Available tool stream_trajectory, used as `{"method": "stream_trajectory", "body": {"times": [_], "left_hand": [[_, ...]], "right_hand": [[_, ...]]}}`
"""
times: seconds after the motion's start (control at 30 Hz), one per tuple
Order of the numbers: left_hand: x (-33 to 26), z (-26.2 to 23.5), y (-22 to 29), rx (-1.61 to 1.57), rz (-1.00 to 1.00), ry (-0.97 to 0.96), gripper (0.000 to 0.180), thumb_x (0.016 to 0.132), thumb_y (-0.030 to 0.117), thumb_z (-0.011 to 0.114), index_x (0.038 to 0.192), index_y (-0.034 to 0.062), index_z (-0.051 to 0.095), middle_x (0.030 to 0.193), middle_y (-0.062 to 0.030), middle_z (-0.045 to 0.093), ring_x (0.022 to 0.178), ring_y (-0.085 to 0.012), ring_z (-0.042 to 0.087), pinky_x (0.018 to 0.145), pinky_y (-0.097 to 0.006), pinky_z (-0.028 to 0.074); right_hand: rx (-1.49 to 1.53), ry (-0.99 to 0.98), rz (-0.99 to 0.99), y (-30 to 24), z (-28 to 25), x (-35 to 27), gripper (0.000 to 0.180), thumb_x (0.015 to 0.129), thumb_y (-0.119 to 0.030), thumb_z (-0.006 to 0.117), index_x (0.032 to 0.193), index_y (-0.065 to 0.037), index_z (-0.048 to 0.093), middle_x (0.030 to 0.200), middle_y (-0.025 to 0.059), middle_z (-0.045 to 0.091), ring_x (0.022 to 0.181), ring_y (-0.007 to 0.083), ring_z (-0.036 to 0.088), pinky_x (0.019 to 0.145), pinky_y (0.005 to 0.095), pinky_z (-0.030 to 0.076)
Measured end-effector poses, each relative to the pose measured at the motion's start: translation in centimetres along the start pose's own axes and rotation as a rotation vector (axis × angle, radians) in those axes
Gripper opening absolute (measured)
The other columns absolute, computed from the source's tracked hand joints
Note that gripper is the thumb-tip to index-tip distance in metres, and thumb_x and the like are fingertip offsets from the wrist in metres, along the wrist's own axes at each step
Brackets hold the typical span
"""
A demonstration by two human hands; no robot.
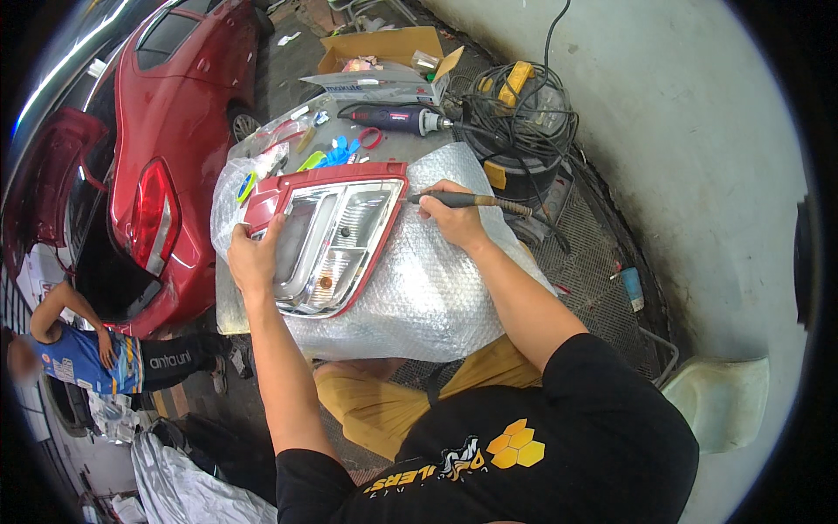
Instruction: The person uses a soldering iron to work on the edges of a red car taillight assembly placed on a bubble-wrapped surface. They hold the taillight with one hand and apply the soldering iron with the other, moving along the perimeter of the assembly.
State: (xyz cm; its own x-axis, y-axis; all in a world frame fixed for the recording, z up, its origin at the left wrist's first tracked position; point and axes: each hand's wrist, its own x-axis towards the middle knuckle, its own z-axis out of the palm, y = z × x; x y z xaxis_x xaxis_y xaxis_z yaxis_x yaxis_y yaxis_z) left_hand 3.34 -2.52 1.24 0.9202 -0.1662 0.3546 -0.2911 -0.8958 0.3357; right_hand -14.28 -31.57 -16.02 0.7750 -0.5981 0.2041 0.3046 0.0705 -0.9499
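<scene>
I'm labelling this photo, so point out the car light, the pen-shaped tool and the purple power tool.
Car light (339,245): head view, on its clear lens section.
Pen-shaped tool (461,200): head view, on its dark handle.
Purple power tool (390,119): head view, on its body.

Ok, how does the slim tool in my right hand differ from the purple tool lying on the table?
The slim tool is gripped in your right hand; the purple tool lies unheld on the table.
The slim tool is thinner, while the purple tool has a thicker body.
The slim tool's tip points left; the purple tool's silver nose points right.
Both are elongated.
</scene>
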Motion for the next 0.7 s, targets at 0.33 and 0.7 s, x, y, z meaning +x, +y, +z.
{"method": "stream_trajectory", "body": {"times": [0.33, 0.7], "left_hand": [[0.13, 0.03, -0.16, 0.035, -0.005, 0.0, 0.089, 0.078, 0.067, 0.086, 0.124, -0.0083, 0.072, 0.11, -0.0319, 0.077, 0.108, -0.0455, 0.075, 0.095, -0.049, 0.056], [0.1, 0.07, -0.23, 0.02, 0.002, 0.003, 0.087, 0.079, 0.066, 0.086, 0.122, -0.008, 0.072, 0.11, -0.0311, 0.077, 0.107, -0.0454, 0.075, 0.094, -0.05, 0.056]], "right_hand": [[0.023, -0.036, 0.023, -0.15, 0.17, -0.36, 0.018, 0.096, -0.014, 0.072, 0.102, 0.003, 0.072, 0.082, 0.0086, 0.074, 0.074, 0.0142, 0.07, 0.071, 0.0302, 0.057], [0.032, 0.078, 0.021, -0.21, 0.47, -0.07, 0.021, 0.095, -0.021, 0.072, 0.096, 0.0, 0.072, 0.079, 0.0067, 0.074, 0.073, 0.0136, 0.069, 0.069, 0.0314, 0.056]]}}
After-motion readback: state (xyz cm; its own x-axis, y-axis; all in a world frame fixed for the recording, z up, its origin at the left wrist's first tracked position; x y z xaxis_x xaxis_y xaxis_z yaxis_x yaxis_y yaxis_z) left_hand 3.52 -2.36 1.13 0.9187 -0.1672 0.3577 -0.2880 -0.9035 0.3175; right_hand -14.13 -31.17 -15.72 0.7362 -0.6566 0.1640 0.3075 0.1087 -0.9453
